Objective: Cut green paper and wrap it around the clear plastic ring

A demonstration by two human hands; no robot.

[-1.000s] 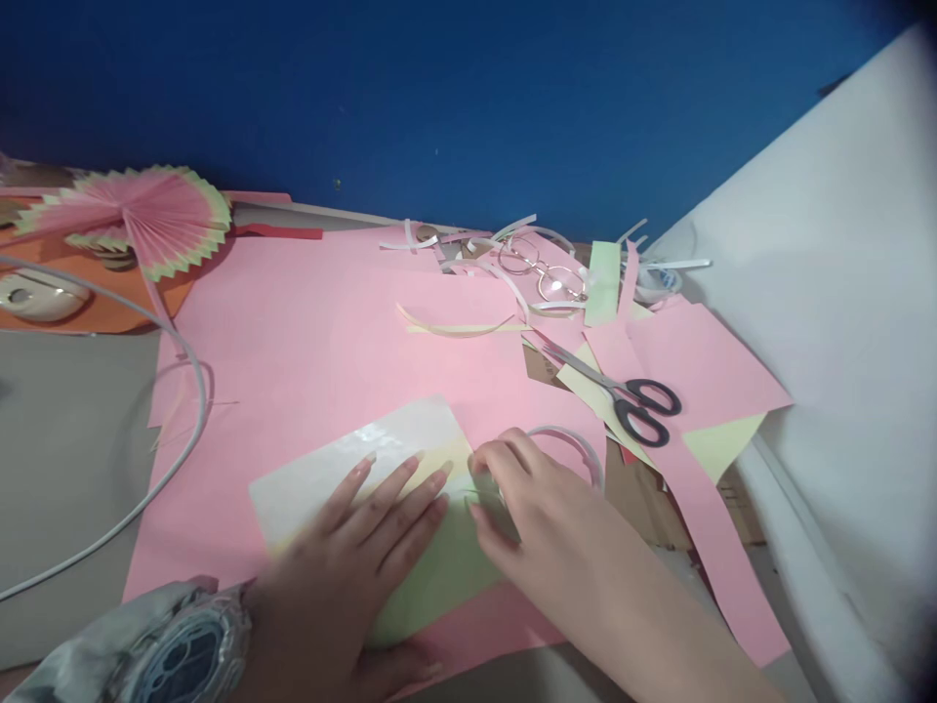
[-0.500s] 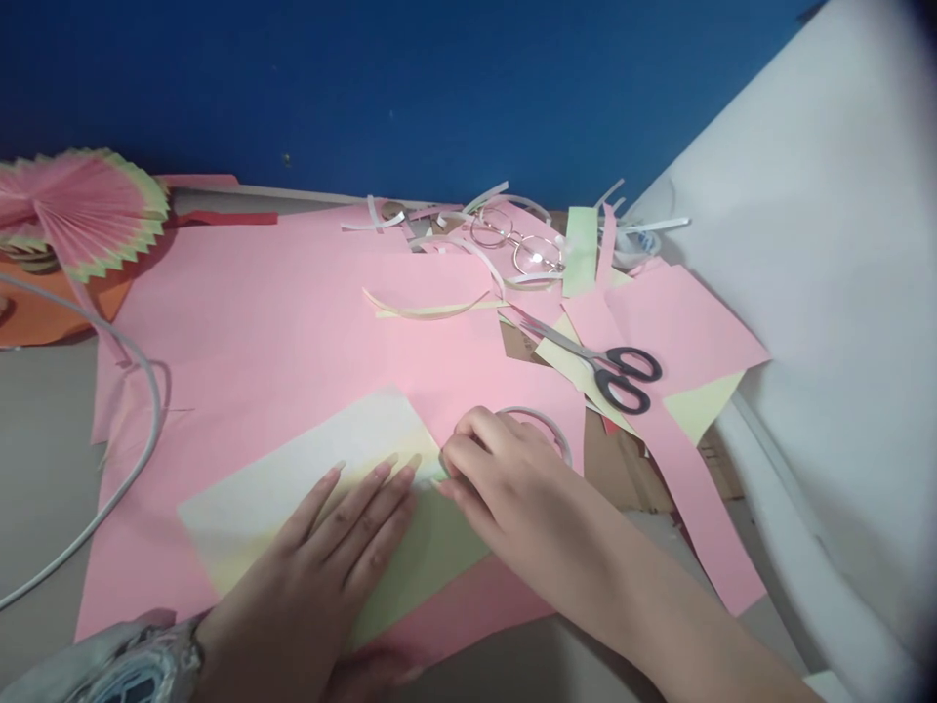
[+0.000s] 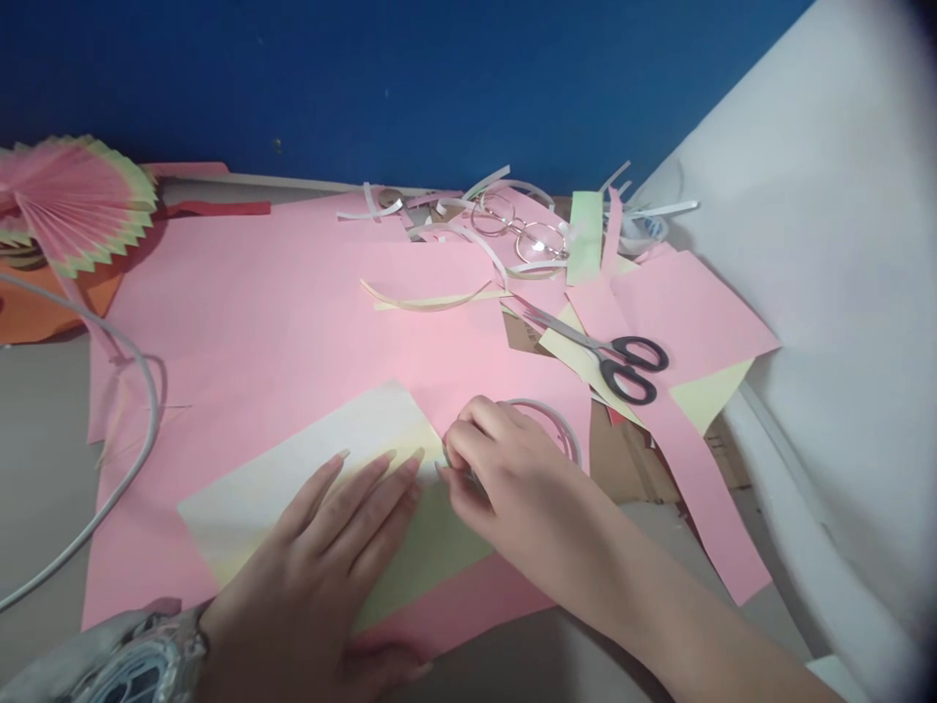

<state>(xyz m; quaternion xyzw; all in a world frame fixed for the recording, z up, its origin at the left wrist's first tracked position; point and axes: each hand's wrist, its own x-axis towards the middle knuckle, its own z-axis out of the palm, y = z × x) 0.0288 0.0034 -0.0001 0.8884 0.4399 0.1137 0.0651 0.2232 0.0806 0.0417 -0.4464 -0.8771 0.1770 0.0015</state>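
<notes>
Little shifts in half a second: left hand stays flat, fingers spread, pinning sheet at 6 o'clock on pink paper; right hand keeps fingertips bunched on sheet's 1 o'clock edge, tape ring just beyond.

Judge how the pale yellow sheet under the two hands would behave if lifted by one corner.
Probably floppy: the pale yellow sheet looks thin and lies flat on the pink paper. Likely very light, so it may slide; the left hand presses flat on it. It would probably crease easily.

Left hand flat on yellow sheet
</notes>
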